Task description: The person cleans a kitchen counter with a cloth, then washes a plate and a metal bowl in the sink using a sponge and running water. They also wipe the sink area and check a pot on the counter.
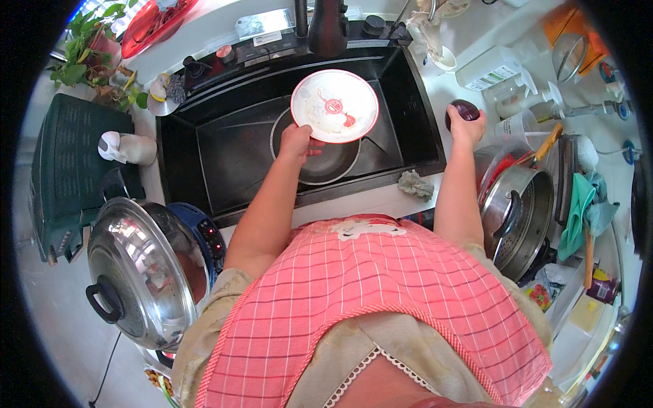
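My left hand point(298, 144) grips the near-left rim of a white ceramic dish point(352, 97) with a red edge and red motifs. It is held over a black sink point(229, 153), with whitish residue showing on its inner face. Under the dish, a dark round pan point(321, 166) lies in the basin, partly hidden. To the right of the sink, my right hand point(468, 131) has its fingers around a glossy, dark purple rounded vegetable point(464, 108). Whether that vegetable touches the counter I cannot tell.
A black faucet point(327, 30) rises behind the sink. A grey-green scrubber point(416, 185) lies on its front ledge. Left stand a steel-lidded pot point(143, 270) and a dark green rack box point(76, 158). Right are pump bottles point(525, 102) and a steel steamer pot point(520, 219).
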Demonstrator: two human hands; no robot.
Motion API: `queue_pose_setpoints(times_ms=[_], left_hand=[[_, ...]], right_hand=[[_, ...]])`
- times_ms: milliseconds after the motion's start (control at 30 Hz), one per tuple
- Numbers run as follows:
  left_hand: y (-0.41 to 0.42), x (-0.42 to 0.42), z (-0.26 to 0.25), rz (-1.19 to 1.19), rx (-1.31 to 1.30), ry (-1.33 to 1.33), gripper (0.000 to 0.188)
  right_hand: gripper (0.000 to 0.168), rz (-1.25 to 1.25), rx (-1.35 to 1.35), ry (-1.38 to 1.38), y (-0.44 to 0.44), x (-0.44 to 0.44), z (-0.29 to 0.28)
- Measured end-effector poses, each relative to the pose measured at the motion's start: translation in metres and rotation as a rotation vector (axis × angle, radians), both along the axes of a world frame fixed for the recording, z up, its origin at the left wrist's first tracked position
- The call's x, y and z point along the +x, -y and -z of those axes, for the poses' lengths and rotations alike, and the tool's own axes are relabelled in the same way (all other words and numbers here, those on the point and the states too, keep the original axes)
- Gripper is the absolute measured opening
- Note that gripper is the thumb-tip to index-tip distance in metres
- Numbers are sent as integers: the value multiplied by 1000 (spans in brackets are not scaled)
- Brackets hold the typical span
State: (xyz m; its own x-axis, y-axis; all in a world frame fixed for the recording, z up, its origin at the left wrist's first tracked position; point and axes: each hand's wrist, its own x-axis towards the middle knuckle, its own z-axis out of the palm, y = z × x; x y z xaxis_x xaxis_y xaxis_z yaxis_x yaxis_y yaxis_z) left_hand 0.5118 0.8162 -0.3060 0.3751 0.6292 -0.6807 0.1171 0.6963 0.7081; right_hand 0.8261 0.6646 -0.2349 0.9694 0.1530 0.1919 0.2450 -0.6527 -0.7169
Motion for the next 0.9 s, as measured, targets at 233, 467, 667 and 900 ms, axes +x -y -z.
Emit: queue_pose_setpoints(times_ms=[233, 467, 667, 900], left_hand=[[1, 3, 0, 43, 0, -20, 32], [3, 5, -2, 29, 7, -14, 32], [1, 2, 3, 29, -2, -26, 31], [3, 1, -1, 19, -1, -51, 29]], right_hand=[[61, -830, 1091, -751, -7, -66, -78], [76, -1055, 1207, -835, 1, -108, -122], [69, -1055, 1221, -920, 9, -111, -123], [67, -984, 1134, -924, 7, -103, -116]])
